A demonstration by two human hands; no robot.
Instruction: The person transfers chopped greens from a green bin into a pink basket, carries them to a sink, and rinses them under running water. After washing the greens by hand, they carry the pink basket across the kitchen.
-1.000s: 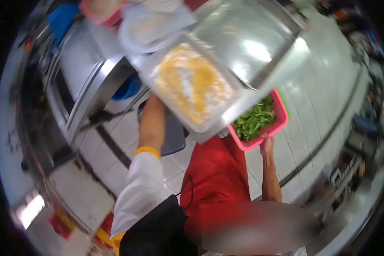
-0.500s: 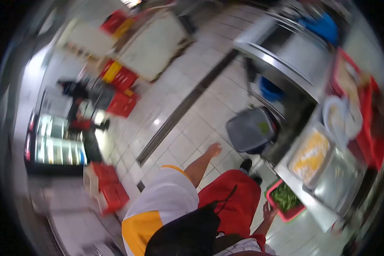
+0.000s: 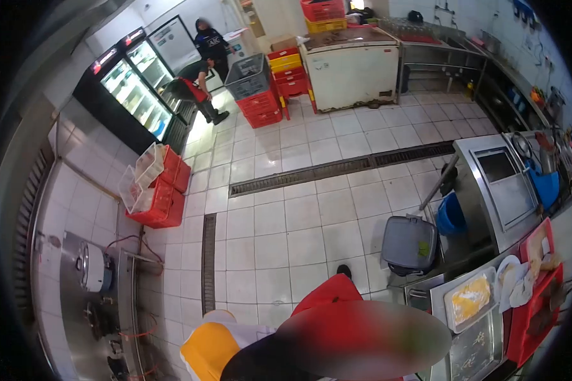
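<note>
The view has swung up and away since the earlier frames: a second ago the head was close over the bench, with the right hand on the rim of a pink basket of greens, and half a second ago that hand was still on it while the left arm hung free. Now the camera takes in the whole tiled floor (image 3: 299, 209), and the bench (image 3: 489, 190) sits at the right edge, well apart from the middle of the view. The person seems to have straightened up or turned from the bench.

Neither hand shows now. Only a yellow and white sleeve (image 3: 213, 340) and a red apron (image 3: 327, 292) appear at the bottom, beside a blurred patch, so whether the fingers are spread, pressed together or pinching anything cannot be told. The basket is out of sight, possibly behind that patch. On the bench a tray of yellow food (image 3: 469, 300) remains, beside a red crate (image 3: 540, 298). A grey bin (image 3: 409, 244) stands on the floor below.
</note>
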